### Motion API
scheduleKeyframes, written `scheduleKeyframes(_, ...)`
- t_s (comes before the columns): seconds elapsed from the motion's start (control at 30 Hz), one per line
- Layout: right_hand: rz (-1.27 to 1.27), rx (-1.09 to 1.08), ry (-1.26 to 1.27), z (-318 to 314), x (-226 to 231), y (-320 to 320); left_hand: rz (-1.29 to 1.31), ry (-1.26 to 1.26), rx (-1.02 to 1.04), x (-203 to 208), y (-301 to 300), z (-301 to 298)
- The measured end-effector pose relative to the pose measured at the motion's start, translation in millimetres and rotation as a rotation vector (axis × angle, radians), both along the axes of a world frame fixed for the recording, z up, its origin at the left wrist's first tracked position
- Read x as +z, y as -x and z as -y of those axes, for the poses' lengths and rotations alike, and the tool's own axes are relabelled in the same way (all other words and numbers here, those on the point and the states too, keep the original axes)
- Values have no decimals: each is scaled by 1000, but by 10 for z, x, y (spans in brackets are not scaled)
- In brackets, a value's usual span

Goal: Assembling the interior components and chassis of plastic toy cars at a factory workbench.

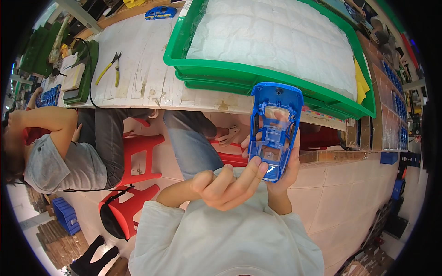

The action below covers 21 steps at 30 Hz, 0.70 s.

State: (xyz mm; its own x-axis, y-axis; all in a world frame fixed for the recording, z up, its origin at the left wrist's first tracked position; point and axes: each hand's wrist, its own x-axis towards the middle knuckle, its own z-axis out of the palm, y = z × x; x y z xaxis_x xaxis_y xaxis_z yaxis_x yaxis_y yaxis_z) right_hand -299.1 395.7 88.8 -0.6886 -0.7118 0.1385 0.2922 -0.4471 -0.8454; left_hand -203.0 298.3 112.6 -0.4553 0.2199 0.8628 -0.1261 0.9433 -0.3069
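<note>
A blue plastic toy car body [279,99] is held upright in front of me, its hollow inside facing me. A clear plastic window piece [272,152] sits in it. My right hand [289,171] grips the shell from behind and along its right edge, with fingertips showing at the left edge. The curled fingers of my left hand [230,184] press against the shell's lower end, by the clear piece. Whether the left thumb pinches anything is hidden. Just beyond the shell stands a green plastic tray [216,73] lined with white padded sheeting [271,34].
Yellow-handled pliers [110,69] and a blue toy car [160,13] lie on the white worktable [133,41]. A yellow cloth [360,83] is tucked in the tray's right end. At left sits another person [69,156], near red stools [142,156]. Boxes of blue parts [391,106] stand right.
</note>
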Motion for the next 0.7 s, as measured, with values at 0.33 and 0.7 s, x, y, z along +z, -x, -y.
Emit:
scheduleKeyframes(0.33, -100, -11, -73, 54, 140, 55, 342, -369, 70, 78, 129, -31)
scheduleKeyframes(0.7, -70, 62, -8, 112, 156, 87, 562, -503, 99, 154, 109, -35)
